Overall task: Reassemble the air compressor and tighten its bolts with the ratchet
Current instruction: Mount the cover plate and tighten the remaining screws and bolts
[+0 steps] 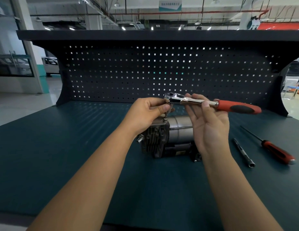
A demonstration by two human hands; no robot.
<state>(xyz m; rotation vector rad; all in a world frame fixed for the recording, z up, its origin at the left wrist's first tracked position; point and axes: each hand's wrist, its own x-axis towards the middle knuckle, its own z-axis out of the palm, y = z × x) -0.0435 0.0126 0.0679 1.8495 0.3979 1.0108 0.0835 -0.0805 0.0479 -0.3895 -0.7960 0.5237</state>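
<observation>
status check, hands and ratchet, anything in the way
Left hand pinches socket under ratchet head; right hand holds ratchet shaft. Socket on bolt atop air compressor. Screwdriver and loose bar lie right, out of the way.

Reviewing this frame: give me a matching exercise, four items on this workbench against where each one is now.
Things:
1. ratchet
2. air compressor
3. screwdriver
4. black socket bar

Places:
a. lying farthest right on the bench
b. held by left hand and right hand
c. standing on the bench, under the hands
d. lying between compressor and screwdriver

Pairs: 1-b, 2-c, 3-a, 4-d
</observation>
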